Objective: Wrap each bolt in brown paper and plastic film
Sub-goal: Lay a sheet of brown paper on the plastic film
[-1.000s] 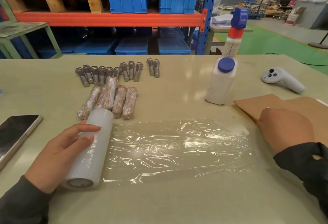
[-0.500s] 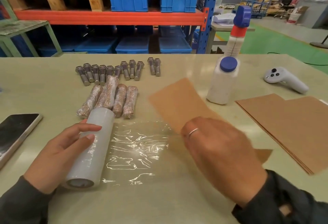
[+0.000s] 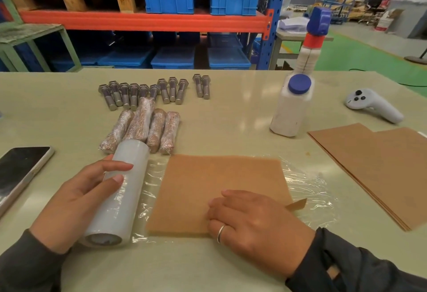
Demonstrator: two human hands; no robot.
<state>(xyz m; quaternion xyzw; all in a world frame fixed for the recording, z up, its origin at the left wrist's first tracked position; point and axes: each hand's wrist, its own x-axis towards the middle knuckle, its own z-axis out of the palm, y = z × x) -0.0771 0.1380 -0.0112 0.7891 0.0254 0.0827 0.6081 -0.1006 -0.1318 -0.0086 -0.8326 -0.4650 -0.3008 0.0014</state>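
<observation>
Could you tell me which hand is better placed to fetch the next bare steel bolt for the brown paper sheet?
Probably the right hand: it only rests flat on the brown paper sheet, while the left hand grips the white plastic film roll.

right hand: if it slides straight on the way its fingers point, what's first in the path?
The right hand lies flat on the brown paper sheet, fingers pointing left. Going straight on, it would likely meet the film roll first, which the left hand holds.
</observation>
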